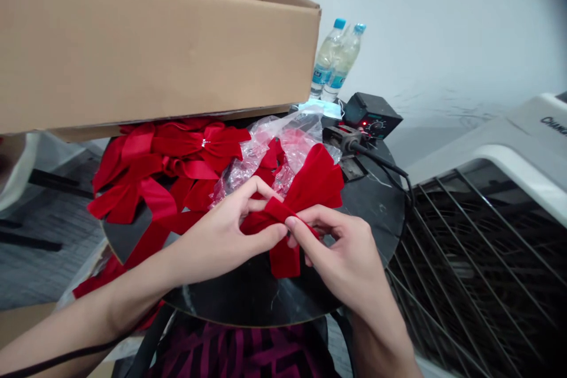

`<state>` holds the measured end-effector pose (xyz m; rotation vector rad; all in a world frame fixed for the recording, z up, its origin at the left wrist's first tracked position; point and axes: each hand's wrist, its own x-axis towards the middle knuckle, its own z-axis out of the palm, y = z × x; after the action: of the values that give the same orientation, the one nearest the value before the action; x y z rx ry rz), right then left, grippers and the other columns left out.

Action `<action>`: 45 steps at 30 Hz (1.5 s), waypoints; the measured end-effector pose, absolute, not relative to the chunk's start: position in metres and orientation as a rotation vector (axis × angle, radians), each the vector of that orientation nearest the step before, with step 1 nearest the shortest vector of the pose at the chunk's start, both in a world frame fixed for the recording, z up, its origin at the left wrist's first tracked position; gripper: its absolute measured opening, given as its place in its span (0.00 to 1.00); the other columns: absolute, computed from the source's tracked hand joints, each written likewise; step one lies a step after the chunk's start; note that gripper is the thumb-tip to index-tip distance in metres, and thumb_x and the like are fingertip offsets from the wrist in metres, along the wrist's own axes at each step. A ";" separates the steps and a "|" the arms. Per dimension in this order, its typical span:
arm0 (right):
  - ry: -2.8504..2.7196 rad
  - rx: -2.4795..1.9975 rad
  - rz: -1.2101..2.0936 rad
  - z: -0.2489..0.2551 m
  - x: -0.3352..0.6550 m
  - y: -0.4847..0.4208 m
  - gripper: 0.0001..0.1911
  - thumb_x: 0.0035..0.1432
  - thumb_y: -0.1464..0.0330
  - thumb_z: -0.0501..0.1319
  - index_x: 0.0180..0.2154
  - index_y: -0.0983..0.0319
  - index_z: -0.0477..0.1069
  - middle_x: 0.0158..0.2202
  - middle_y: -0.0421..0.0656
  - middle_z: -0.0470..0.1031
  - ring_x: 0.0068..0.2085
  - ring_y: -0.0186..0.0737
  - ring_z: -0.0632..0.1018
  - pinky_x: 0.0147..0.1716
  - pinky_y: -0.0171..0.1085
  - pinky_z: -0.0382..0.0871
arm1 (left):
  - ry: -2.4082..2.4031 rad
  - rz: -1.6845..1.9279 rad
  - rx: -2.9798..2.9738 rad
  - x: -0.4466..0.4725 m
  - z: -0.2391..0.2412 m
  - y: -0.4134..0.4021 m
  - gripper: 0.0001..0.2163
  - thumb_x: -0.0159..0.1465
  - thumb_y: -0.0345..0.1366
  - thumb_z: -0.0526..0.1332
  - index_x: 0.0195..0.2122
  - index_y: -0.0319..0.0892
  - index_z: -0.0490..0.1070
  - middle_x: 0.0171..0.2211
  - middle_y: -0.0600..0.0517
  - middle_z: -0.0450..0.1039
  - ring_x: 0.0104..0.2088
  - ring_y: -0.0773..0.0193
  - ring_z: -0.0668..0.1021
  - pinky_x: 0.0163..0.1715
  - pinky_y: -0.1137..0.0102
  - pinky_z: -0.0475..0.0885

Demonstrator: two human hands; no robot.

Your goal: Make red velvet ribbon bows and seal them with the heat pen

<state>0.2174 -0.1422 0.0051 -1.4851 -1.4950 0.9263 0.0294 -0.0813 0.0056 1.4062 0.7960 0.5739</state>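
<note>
Between my two hands is a red velvet bow [315, 180], its loops fanned out above my fingers and a tail hanging below them. My left hand [241, 227] pinches the bow's middle from the left, thumb tip at the centre fold. From the right, my right hand [339, 242] pinches the same middle part, where a narrow velvet strip crosses it. The two thumb tips nearly meet. Fingers cover the underside of the bow. Left of my hands lies a pile of red bows and ribbons [146, 165], partly over the table edge.
Clear plastic wrap [252, 150] lies behind the bow on the round black table [248, 301]. A large cardboard box [155, 47] stands at the back left. Two water bottles [339, 62] and a black control box [372, 115] with a cable stand behind. A white fan [482, 236] is at right.
</note>
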 end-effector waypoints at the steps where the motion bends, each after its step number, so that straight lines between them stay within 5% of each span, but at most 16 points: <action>1: -1.495 -1.487 0.932 0.005 0.217 -0.143 0.11 0.65 0.64 0.65 0.30 0.61 0.78 0.24 0.38 0.79 0.21 0.30 0.74 0.20 0.30 0.65 | 0.797 0.591 1.403 0.030 0.005 -0.082 0.10 0.67 0.35 0.66 0.43 0.46 0.64 0.33 0.59 0.77 0.33 0.70 0.79 0.31 0.78 0.69; 10: -1.286 -1.456 0.838 -0.011 0.207 -0.148 0.05 0.62 0.63 0.68 0.36 0.57 0.82 0.29 0.38 0.81 0.28 0.34 0.77 0.31 0.33 0.72 | 0.888 0.865 1.319 0.037 -0.002 -0.081 0.11 0.67 0.41 0.67 0.33 0.43 0.68 0.35 0.55 0.76 0.36 0.68 0.78 0.38 0.75 0.74; 14: -1.127 -1.357 0.846 -0.021 0.198 -0.147 0.03 0.61 0.65 0.69 0.36 0.56 0.82 0.33 0.38 0.82 0.34 0.35 0.80 0.36 0.32 0.75 | 0.988 0.934 1.297 0.038 -0.001 -0.084 0.12 0.66 0.40 0.68 0.31 0.42 0.67 0.29 0.58 0.70 0.31 0.71 0.74 0.33 0.76 0.70; 45: -0.717 -1.234 0.882 -0.040 0.187 -0.150 0.08 0.52 0.65 0.76 0.26 0.59 0.81 0.24 0.37 0.81 0.25 0.29 0.77 0.27 0.28 0.73 | 1.116 1.039 1.372 0.047 0.007 -0.084 0.06 0.60 0.34 0.72 0.30 0.40 0.77 0.27 0.56 0.79 0.29 0.71 0.80 0.31 0.80 0.74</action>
<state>0.1873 -0.1504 -0.0395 -1.2338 -0.7171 0.8816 0.0473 -0.0845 0.0068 1.3722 1.1164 1.0395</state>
